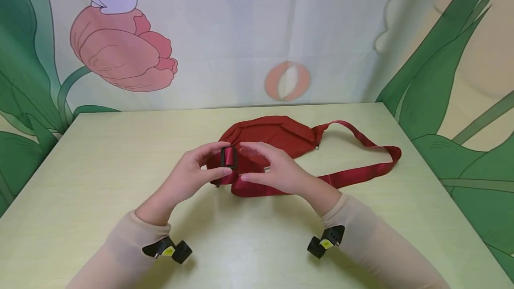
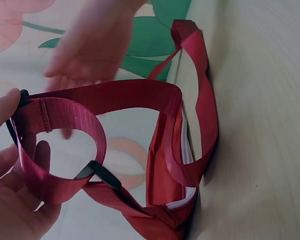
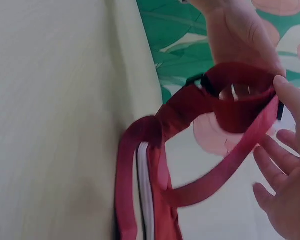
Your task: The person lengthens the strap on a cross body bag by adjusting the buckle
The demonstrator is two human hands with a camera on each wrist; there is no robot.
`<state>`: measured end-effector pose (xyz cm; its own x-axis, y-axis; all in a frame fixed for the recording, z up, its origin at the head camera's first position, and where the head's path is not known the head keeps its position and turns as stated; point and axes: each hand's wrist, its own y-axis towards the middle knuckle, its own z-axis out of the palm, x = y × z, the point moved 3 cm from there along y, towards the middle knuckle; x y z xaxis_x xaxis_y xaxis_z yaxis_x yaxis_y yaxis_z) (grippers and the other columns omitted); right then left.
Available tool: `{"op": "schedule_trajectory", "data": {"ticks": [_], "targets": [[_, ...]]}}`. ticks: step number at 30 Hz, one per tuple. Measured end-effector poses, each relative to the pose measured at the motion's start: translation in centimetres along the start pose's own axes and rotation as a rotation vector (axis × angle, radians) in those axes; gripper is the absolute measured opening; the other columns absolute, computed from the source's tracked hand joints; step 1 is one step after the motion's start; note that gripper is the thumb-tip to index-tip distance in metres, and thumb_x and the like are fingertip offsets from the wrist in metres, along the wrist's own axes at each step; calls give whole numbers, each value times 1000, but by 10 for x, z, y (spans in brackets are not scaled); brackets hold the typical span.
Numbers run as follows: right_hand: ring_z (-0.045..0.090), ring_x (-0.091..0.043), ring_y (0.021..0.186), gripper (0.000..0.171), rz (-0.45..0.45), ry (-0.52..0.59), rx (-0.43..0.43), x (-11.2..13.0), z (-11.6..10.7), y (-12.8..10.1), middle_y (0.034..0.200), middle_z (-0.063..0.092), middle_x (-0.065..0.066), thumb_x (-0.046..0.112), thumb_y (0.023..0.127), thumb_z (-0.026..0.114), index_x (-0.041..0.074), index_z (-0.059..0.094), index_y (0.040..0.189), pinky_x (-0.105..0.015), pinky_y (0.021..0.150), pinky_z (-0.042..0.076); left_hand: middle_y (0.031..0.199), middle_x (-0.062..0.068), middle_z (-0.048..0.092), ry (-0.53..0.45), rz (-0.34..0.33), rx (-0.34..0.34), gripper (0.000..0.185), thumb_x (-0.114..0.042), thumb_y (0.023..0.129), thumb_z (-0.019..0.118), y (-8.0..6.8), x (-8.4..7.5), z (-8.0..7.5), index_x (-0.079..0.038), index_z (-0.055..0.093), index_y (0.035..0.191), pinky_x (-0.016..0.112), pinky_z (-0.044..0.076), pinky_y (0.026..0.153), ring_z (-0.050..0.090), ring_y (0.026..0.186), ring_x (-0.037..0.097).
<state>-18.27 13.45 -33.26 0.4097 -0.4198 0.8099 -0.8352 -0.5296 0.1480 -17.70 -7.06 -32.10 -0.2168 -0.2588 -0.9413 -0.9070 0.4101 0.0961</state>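
Note:
A red waist bag [image 1: 277, 133] lies on the table, its strap [image 1: 357, 173] trailing in a loop to the right. My left hand [image 1: 188, 168] holds a black slide buckle [image 1: 222, 157] by its edges, with the strap doubled through it in a round loop. In the left wrist view, a second black buckle [image 2: 106, 175] sits lower on that loop. My right hand [image 1: 277, 168] faces it from the right, thumb and fingers spread apart. Seen from the right wrist, the right thumb [image 3: 290, 95] overlaps the strap beside the buckle.
The pale wooden table [image 1: 100, 164] reaches back to a printed cloth [image 1: 233, 35] with flowers and leaves. A white zipper [image 3: 146, 185] runs along the bag's edge. Both sleeves carry small black wrist devices [image 1: 182, 252].

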Motion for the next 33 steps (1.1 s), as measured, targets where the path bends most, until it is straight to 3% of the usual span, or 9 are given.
{"op": "schedule_trajectory", "data": {"ticks": [4, 7, 11, 15, 20, 27, 33], "targets": [[52, -11, 105, 62, -107, -117, -47, 15, 1, 0, 118, 55, 4, 29, 80, 75, 13, 50, 134, -28, 81, 50, 105, 5, 62, 46, 63, 17, 55, -14, 80, 75, 1, -4, 8, -12, 51, 130, 35, 50, 72, 57, 91, 23], [53, -11, 101, 54, -126, -139, -65, 18, 2, 0, 110, 54, 4, 23, 79, 76, 11, 56, 128, -24, 73, 52, 103, 5, 60, 52, 81, 25, 59, -12, 80, 74, 2, -5, 11, -13, 47, 132, 35, 47, 71, 56, 90, 23], [53, -13, 98, 48, -80, -41, -64, 16, 0, 0, 103, 50, 4, 18, 78, 77, 13, 57, 121, -22, 68, 53, 107, 4, 59, 96, 73, 43, 69, -16, 80, 75, 2, 0, 11, -15, 40, 139, 37, 46, 72, 54, 93, 22], [54, -19, 97, 48, -2, 79, -44, 12, -4, 0, 102, 53, 1, 17, 78, 77, 14, 51, 119, -26, 70, 54, 116, 3, 56, 207, 57, 37, 72, -22, 79, 76, -2, 8, 5, -17, 39, 140, 42, 44, 84, 51, 104, 20], [51, -20, 98, 51, 64, 59, -40, 7, -9, -1, 106, 53, 0, 22, 79, 76, 13, 47, 120, -28, 74, 52, 120, 7, 56, 306, 68, 8, 58, -16, 81, 74, -5, 18, -2, -10, 49, 134, 49, 37, 96, 48, 115, 26], [54, -15, 101, 55, 94, 112, 4, 4, -9, 1, 108, 56, 1, 25, 81, 74, 17, 45, 128, -34, 85, 47, 113, 7, 60, 323, 97, 5, 46, -11, 82, 72, -5, 17, -10, -6, 56, 125, 45, 42, 92, 53, 108, 28], [56, -14, 103, 54, 105, 149, 9, 1, -7, 1, 108, 61, 3, 27, 79, 75, 20, 50, 126, -36, 84, 48, 113, 4, 60, 312, 110, -6, 45, -10, 82, 72, -7, 12, -19, -10, 57, 125, 47, 41, 91, 54, 106, 23]]}}
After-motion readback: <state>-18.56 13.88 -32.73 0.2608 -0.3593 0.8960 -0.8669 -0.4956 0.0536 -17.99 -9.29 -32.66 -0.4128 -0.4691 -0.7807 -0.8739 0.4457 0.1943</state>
